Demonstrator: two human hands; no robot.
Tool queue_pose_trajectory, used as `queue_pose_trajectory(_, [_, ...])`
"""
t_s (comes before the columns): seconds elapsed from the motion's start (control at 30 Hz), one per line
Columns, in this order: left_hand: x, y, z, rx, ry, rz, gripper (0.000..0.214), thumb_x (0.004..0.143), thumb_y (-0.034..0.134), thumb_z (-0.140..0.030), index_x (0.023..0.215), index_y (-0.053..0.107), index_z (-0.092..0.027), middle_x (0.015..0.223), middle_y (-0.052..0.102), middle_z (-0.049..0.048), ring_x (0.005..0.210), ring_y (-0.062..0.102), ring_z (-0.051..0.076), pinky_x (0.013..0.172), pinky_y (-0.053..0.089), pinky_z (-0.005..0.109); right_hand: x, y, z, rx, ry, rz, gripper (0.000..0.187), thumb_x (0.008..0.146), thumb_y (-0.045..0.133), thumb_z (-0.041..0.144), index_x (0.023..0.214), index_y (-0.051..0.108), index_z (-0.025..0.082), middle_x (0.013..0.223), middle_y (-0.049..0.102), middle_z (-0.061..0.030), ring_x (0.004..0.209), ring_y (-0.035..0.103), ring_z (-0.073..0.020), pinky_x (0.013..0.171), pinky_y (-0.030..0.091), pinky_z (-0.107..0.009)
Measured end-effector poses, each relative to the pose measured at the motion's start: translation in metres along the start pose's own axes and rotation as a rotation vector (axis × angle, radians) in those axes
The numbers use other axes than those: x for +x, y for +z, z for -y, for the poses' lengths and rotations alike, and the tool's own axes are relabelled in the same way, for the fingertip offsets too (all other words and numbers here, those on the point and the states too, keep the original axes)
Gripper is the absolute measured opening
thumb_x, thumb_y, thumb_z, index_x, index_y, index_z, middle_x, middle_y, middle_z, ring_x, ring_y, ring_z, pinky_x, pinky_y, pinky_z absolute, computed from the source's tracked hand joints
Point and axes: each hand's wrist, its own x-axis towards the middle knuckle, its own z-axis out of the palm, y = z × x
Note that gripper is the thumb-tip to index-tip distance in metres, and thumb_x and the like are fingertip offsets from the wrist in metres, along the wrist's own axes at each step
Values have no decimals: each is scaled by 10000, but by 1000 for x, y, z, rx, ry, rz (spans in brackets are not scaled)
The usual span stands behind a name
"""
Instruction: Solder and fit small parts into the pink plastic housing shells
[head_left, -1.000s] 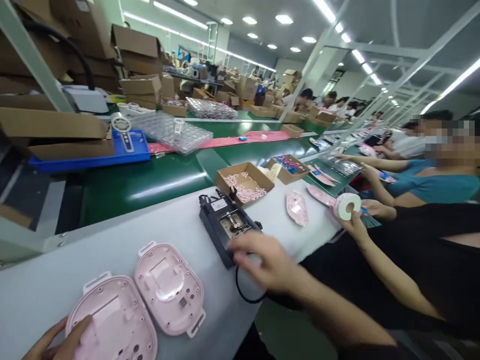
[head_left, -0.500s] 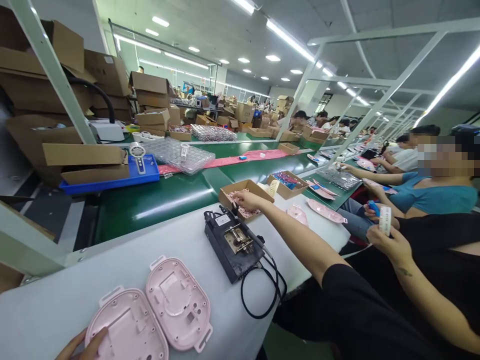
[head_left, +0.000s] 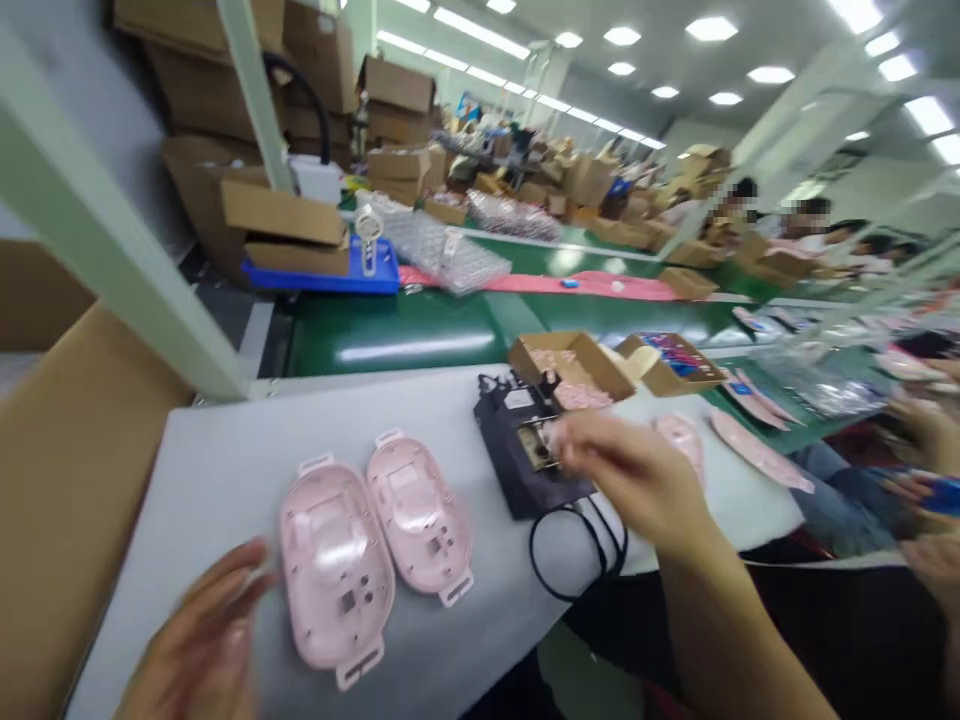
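Note:
Two pink plastic casing halves lie side by side on the white tabletop (head_left: 187, 470), the nearer one (head_left: 335, 565) and the other (head_left: 418, 515), with their insides facing up. My left hand (head_left: 199, 640) is open and blurred, just off the nearer half's left edge. My right hand (head_left: 630, 470) hovers over a black bench device (head_left: 504, 450) with a metal mechanism on top. Its fingertips are close together, and blur hides whether they pinch anything. Behind the device is a cardboard box of small pink parts (head_left: 570, 365).
A black cable (head_left: 577, 550) loops off the device. A box of blue and red items (head_left: 675, 360) and loose pink pieces (head_left: 757, 450) lie to the right. Behind runs a green conveyor belt (head_left: 390, 340). A co-worker's hands (head_left: 926, 440) are at the far right; a cardboard sheet (head_left: 67, 500) is at left.
My right hand has come back from the box of pink parts to above the black device. My left hand has lifted off the casing. The whole view has swung as my head turned.

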Motion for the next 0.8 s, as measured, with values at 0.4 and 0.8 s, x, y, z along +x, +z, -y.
queue_pose_trajectory(0.4, [-55,61,-66,-1027,-1111,116,231,913,726,-312,1058,755,-134,1021,693,63,894,655,116,803,573,180,-40,130,90,657,-215,171,224,895,746,119,1095,728,218,1020,721,-33,974,683,-151,867,588,-307])
queue_pose_trajectory(0.8, [-31,22,-60,-140,-266,613,197,1004,591,-377,892,622,-218,675,489,-46,578,429,60,528,359,174,-21,130,96,654,-376,124,396,862,644,-78,1176,687,159,1101,749,-67,1042,723,-166,895,636,-307])
